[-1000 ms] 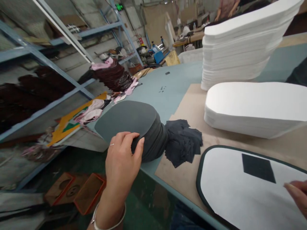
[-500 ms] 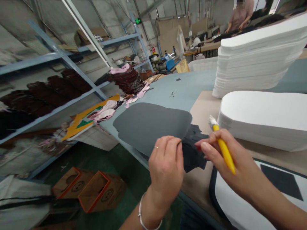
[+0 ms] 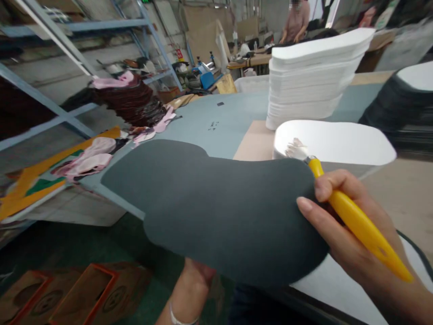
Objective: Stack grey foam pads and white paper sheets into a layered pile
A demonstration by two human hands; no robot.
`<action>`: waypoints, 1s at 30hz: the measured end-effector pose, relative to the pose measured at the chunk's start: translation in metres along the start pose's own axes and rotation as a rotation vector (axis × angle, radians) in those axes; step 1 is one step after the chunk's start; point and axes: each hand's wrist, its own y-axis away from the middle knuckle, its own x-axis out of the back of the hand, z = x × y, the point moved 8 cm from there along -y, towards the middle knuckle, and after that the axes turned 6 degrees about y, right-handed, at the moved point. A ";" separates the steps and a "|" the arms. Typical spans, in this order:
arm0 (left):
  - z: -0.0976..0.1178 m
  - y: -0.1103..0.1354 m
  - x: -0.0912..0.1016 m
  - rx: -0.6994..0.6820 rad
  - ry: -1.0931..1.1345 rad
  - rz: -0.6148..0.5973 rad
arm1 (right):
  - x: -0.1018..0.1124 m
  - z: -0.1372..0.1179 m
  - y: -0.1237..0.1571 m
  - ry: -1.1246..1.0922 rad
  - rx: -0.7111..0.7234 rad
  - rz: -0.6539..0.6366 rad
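A large dark grey sheet (image 3: 219, 207) with rounded ends is held up flat in front of me and fills the middle of the view. My left hand (image 3: 198, 274) reaches under its near edge; only the wrist, its bracelet and part of the hand show, and the fingers are hidden. My right hand (image 3: 348, 239) pinches the sheet's right end with thumb and forefinger and also holds a yellow-handled brush (image 3: 358, 225), its white bristles pointing up and left. Beneath the sheet lies a white panel (image 3: 338, 282) with a dark border.
A tall stack of white cut pieces (image 3: 311, 76) and a lower white stack (image 3: 334, 142) stand on a brown board (image 3: 255, 144) on the blue table (image 3: 230, 117). A dark stack (image 3: 392, 108) is at right. Cardboard boxes (image 3: 101, 293) sit on the floor. Shelving (image 3: 50, 113) is at left, a person (image 3: 296, 20) far back.
My left hand peeled the top grey sheet off its pile and lifted it toward me. My right hand came in with the brush and took the sheet's right end. The view swung right.
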 end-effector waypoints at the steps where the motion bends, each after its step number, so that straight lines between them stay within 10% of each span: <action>1: -0.007 -0.005 0.007 0.041 0.091 0.004 | 0.014 0.012 0.009 0.069 -0.026 0.001; 5: -0.039 -0.002 0.003 0.248 0.287 -0.017 | 0.062 0.059 0.051 0.298 -0.066 -0.031; 13: -0.074 0.026 -0.071 0.701 0.371 -0.027 | 0.113 0.125 0.125 0.429 -0.108 -0.108; 22: -0.050 -0.029 -0.091 0.220 -0.487 -0.161 | 0.145 0.211 0.158 0.595 -0.297 -0.182; 30: -0.054 -0.038 -0.092 0.104 -0.773 -0.163 | 0.146 0.221 0.158 0.730 -0.297 -0.091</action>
